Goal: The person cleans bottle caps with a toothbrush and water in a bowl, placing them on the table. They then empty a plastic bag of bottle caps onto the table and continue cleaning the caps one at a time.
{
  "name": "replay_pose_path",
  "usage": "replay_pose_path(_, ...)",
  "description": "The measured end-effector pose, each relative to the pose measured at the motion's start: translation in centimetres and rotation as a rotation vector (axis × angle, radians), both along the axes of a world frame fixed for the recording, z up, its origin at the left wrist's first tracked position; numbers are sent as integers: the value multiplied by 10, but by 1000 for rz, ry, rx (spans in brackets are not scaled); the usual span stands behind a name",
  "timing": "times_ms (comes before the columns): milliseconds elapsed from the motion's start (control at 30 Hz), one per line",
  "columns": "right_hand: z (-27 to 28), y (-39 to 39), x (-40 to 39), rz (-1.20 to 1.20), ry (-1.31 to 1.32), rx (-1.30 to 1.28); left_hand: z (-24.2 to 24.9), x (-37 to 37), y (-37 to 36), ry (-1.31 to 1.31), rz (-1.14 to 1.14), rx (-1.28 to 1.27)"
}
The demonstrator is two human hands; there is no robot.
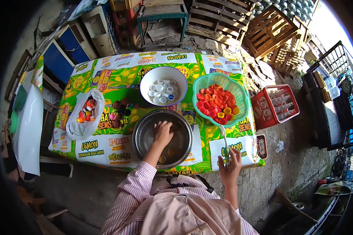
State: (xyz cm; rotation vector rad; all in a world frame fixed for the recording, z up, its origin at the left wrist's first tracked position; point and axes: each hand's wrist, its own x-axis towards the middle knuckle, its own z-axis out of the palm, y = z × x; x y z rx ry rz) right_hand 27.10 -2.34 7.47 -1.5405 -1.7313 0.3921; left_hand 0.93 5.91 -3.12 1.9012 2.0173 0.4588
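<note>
My left hand (163, 134) reaches into a steel bowl (136, 138) of water, its fingers slightly apart and no object visible in them. A few yellowish bottle caps (162, 159) lie at the bottom of this bowl, near my wrist. My right hand (230, 163) is closed around the green handle of a slim brush (225, 147). The brush's pale head points away from me, close to the rim of a green plastic basket (198, 84). Red and orange caps (217, 100), with some yellow ones, fill that basket.
Beyond the steel bowl stands a white bowl (146, 76) with white caps (161, 93). Left of it are a plastic bag (76, 127) of mixed caps and several dark caps (123, 107). A red crate (262, 111) stands right of the table. Wooden pallets (219, 19) lie behind.
</note>
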Motion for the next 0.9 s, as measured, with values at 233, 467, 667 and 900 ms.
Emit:
replay_pose_path(233,2,-2,-3,-4,0,6,12,-6,-7,-90,-9,11)
replay_pose_path(467,-1,2,-15,97,84,-42,25,-18,-20,-472,-67,135)
replay_pose_path(667,-2,11,-33,197,126,-69,23,-29,-18,-608,-91,154)
replay_pose_path(900,0,15,-50,269,162,-218,13,-38,-18,-1111,-35,44)
